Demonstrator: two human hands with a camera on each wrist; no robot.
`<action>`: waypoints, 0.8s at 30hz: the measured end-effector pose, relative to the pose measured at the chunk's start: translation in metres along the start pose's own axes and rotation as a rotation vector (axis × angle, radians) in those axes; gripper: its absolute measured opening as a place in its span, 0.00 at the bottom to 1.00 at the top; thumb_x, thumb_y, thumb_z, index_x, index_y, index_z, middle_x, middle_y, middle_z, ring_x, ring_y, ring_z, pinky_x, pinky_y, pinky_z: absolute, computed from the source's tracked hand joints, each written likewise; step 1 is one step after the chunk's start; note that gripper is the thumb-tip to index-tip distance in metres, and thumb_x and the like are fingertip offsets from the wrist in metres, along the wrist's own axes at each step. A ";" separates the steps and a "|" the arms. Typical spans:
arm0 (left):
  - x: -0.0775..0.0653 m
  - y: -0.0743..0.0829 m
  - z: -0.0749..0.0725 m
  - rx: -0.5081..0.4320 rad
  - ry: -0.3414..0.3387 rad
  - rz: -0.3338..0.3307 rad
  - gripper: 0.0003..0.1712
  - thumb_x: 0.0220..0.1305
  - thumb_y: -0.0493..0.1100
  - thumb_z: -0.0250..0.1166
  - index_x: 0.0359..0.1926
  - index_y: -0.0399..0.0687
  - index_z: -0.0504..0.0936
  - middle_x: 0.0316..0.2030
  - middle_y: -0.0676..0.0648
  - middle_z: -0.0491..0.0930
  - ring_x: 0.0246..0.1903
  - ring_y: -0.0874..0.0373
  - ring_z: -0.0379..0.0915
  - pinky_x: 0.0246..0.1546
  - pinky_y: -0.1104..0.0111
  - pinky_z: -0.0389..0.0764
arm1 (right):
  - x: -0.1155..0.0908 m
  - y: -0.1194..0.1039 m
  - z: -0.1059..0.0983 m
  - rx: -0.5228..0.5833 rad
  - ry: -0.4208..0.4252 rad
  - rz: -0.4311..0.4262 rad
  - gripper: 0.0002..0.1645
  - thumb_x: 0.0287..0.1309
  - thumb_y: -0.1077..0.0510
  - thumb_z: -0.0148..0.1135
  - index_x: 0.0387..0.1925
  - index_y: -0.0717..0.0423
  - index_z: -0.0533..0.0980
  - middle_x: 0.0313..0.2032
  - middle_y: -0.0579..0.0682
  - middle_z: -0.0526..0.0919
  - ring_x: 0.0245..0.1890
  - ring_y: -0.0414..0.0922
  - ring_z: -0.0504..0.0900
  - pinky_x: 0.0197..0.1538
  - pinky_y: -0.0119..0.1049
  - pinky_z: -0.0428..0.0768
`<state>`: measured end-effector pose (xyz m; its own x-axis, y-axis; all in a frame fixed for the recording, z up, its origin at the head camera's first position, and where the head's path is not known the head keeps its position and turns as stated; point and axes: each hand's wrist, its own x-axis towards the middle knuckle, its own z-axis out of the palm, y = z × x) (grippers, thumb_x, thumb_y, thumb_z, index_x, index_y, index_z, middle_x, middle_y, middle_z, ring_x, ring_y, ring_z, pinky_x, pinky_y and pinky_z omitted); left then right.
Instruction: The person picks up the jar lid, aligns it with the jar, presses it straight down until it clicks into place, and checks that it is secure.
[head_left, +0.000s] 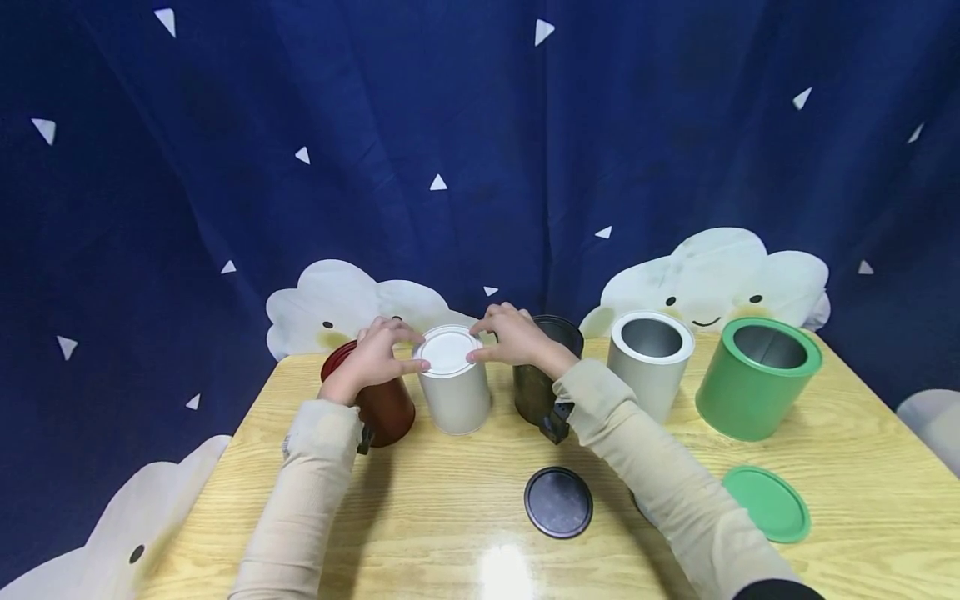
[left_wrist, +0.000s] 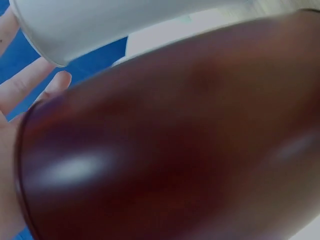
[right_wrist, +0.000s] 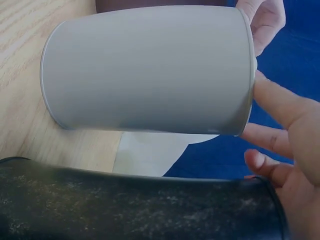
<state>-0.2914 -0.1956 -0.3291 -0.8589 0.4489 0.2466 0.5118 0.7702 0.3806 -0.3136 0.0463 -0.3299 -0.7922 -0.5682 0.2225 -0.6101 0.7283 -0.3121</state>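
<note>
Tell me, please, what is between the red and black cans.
The head view shows a white can, the left hand and right hand touching its lid.

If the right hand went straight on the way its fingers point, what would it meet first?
The white lid on the closed white can: the right hand appears to touch its rim, though exact contact is hard to judge. Beyond it, the left hand looks next in line.
</note>
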 end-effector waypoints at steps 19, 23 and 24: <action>-0.025 0.018 0.005 -0.182 0.155 0.154 0.36 0.44 0.44 0.73 0.55 0.35 0.73 0.48 0.39 0.75 0.53 0.44 0.62 0.53 0.51 0.61 | -0.039 0.002 -0.022 0.034 0.076 0.016 0.32 0.43 0.42 0.69 0.49 0.56 0.77 0.36 0.52 0.76 0.40 0.50 0.70 0.41 0.46 0.66; -0.030 0.022 0.010 -0.184 0.178 0.204 0.38 0.44 0.42 0.73 0.56 0.34 0.71 0.44 0.40 0.75 0.50 0.46 0.63 0.51 0.52 0.61 | -0.052 0.002 -0.026 0.034 0.096 -0.003 0.33 0.43 0.43 0.69 0.50 0.56 0.76 0.34 0.51 0.75 0.38 0.49 0.70 0.40 0.45 0.66; -0.031 0.023 0.011 -0.184 0.180 0.216 0.38 0.44 0.42 0.73 0.56 0.33 0.70 0.42 0.41 0.75 0.49 0.46 0.64 0.51 0.53 0.62 | -0.056 0.002 -0.027 0.038 0.105 -0.007 0.33 0.42 0.43 0.69 0.50 0.56 0.76 0.33 0.51 0.75 0.38 0.49 0.70 0.39 0.45 0.66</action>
<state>-0.2528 -0.1870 -0.3378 -0.7212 0.4933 0.4864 0.6909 0.5639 0.4524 -0.2715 0.0898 -0.3184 -0.7861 -0.5289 0.3198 -0.6165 0.7080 -0.3444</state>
